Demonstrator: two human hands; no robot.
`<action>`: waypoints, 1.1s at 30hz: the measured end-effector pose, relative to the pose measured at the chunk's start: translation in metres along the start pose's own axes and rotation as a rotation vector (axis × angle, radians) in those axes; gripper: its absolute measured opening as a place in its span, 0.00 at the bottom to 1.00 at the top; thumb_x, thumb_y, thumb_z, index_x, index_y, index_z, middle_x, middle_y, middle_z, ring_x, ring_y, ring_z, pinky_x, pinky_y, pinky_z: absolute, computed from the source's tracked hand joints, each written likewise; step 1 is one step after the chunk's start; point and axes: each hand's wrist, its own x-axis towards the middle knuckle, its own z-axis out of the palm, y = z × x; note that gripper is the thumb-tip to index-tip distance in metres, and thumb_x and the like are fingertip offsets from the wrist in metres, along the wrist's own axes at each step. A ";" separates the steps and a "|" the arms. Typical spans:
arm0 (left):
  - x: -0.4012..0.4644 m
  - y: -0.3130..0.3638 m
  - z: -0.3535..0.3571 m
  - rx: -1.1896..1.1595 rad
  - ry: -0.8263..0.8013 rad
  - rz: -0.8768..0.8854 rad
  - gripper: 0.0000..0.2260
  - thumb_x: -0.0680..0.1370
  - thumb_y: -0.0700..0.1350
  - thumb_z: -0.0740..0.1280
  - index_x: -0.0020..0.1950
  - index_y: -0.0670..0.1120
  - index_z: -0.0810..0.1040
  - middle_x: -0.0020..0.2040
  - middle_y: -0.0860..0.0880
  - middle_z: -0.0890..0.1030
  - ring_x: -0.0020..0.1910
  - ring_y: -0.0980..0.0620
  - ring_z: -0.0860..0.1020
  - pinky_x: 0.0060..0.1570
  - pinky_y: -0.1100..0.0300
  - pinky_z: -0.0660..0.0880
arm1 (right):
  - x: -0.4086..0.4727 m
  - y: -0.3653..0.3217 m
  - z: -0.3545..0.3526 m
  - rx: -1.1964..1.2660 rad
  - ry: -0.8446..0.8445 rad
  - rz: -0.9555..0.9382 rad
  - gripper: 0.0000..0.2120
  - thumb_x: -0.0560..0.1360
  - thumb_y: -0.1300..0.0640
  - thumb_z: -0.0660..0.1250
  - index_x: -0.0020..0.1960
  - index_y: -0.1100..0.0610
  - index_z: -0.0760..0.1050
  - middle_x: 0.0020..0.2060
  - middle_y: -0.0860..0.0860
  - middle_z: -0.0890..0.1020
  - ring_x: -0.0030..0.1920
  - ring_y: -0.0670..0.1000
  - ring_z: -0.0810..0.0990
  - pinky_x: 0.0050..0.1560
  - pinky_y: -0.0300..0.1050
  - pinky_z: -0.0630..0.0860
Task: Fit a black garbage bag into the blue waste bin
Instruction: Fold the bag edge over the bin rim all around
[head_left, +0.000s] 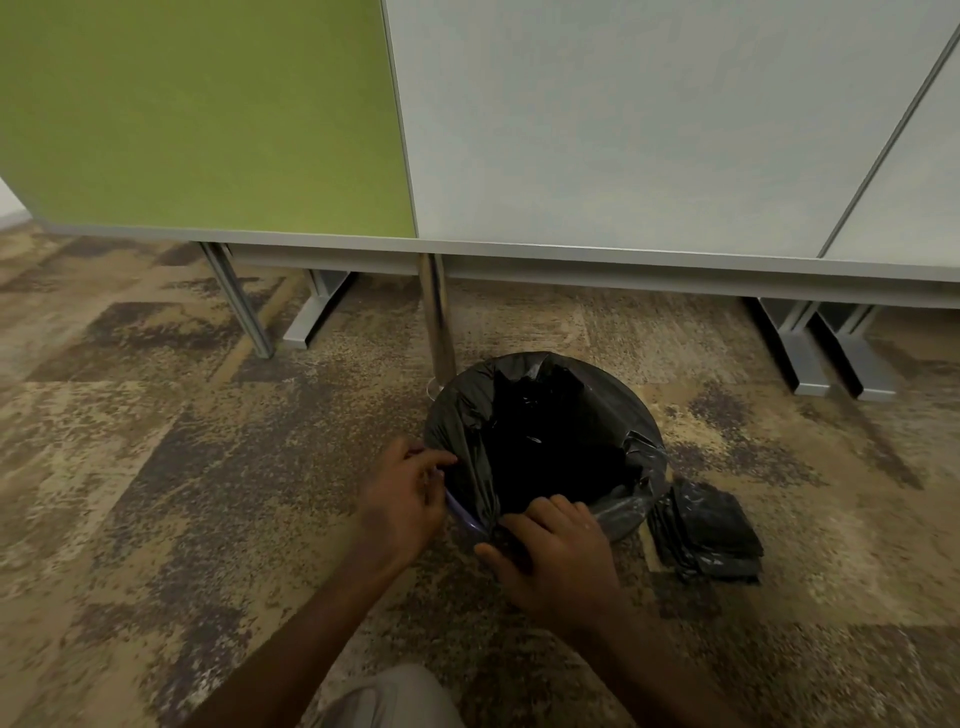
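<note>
The black garbage bag (540, 441) already lines the blue waste bin (464, 517) on the carpet; both grips, left hand (402, 501) and right hand (558, 556), pinch its near edge (one blue sliver uncovered); stretch outward, fold down evenly, avoid tearing.

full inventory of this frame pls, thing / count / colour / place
waste bin: 1, blue, only a strip of rim shows at its near left; on the carpet, centre
garbage bag: 1, black, lining the bin, draped over most of the rim
folded bags: 1 stack, black, on the carpet right of the bin
chrome leg: 1, silver, just behind the bin
metal feet: several, grey, under the partitions
partition panels: 1 green at left, pale grey ones at right
carpet: brown and tan mottled
knee: beige trousers, bottom edge
left hand: pinching the bag at the near-left rim
right hand: gripping the bag at the near rim
</note>
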 end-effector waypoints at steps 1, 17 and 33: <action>0.005 -0.002 -0.002 0.060 -0.056 0.075 0.11 0.79 0.44 0.66 0.54 0.51 0.87 0.51 0.52 0.79 0.48 0.53 0.78 0.45 0.60 0.77 | -0.001 0.000 0.002 0.000 0.000 0.001 0.17 0.77 0.39 0.70 0.48 0.52 0.86 0.40 0.48 0.81 0.40 0.52 0.78 0.38 0.49 0.76; 0.060 0.004 -0.046 0.204 -0.698 0.533 0.15 0.75 0.48 0.73 0.61 0.53 0.85 0.60 0.53 0.82 0.63 0.52 0.77 0.61 0.50 0.75 | -0.008 -0.004 0.013 0.075 0.025 0.081 0.12 0.80 0.44 0.68 0.49 0.51 0.84 0.44 0.47 0.81 0.45 0.50 0.75 0.40 0.49 0.75; 0.037 -0.012 -0.031 0.167 -0.461 0.651 0.10 0.76 0.41 0.74 0.50 0.53 0.76 0.51 0.56 0.72 0.50 0.54 0.69 0.48 0.55 0.69 | -0.001 -0.014 -0.001 -0.069 -0.100 0.028 0.18 0.80 0.45 0.61 0.65 0.48 0.81 0.44 0.48 0.78 0.42 0.52 0.75 0.38 0.47 0.72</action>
